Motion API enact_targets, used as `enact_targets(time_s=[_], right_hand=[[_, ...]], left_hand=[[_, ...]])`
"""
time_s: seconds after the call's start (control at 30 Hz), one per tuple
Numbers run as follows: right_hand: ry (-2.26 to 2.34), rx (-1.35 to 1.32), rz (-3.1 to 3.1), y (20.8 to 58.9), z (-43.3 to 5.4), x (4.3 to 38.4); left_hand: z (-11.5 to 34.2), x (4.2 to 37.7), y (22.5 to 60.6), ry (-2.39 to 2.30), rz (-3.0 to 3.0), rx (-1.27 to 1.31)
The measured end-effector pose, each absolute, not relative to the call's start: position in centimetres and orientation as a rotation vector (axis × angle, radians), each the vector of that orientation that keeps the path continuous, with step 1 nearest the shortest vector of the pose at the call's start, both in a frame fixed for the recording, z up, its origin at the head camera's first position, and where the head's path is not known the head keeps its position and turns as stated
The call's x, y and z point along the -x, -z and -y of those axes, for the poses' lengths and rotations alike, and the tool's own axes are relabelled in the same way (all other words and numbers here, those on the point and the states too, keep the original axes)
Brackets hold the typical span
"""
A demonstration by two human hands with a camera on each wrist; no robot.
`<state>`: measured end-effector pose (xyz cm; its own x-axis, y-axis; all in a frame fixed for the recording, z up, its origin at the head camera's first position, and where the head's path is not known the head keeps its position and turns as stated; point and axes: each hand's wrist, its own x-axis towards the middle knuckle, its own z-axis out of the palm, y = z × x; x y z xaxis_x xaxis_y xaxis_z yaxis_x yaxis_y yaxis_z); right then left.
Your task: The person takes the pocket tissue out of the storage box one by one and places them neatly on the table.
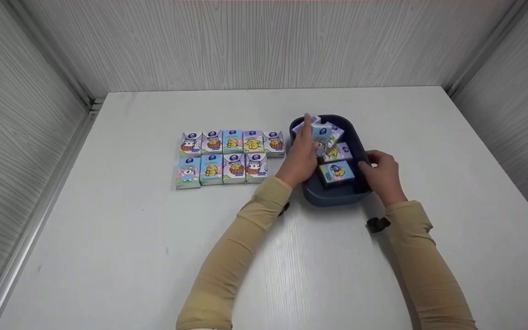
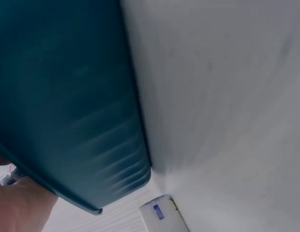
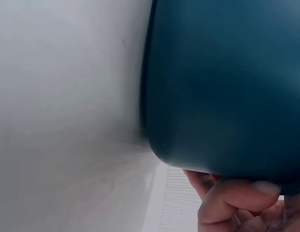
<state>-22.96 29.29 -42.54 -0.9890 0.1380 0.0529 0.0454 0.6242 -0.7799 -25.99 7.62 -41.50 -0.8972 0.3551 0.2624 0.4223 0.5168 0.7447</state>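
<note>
A dark blue plastic bin [image 1: 332,200] stands on the table with several small tissue packs inside. My left hand [image 1: 304,156] reaches over its left rim and pinches a light blue tissue pack [image 1: 322,134], tilted up among the others; the thumb is partly hidden. In front of it lies a pack with a yellow character [image 1: 337,171]. At the bin's right side, my right hand [image 1: 383,172] grips the rim; the right wrist view shows its curled fingers [image 3: 232,198] below the bin wall [image 3: 227,96].
Left of the bin, several tissue packs [image 1: 211,168] lie face up in two close rows on the white table [image 1: 122,229]. The back row's end pack [image 1: 274,143] is near the bin. A pale wall panel [image 1: 264,46] closes off the back.
</note>
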Motion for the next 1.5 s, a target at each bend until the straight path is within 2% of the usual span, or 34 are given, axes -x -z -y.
enact_targets(time_s=[0.27, 0.6, 0.83, 1.1, 1.5], right_hand=[[-1.322, 0.156, 2.725, 42.8, -29.2, 22.9], [-1.311, 0.163, 2.728, 42.6, -29.2, 22.9], [-1.321, 0.170, 2.741, 42.5, -29.3, 23.0], [-1.329, 0.182, 2.745, 42.6, -29.2, 22.8], [-1.353, 0.181, 2.754, 42.4, -29.1, 22.7]], left_hand=[[-6.3, 25.8, 41.9, 1.472, 2.526, 0.660], [-3.0, 24.7, 41.2, 1.516, 2.305, 0.440], [-0.9, 23.8, 41.4, 1.423, 2.409, 0.313], [-0.9, 23.1, 41.8, 1.308, 2.637, 0.174], [-1.7, 21.6, 42.2, 1.072, 2.827, 0.318]])
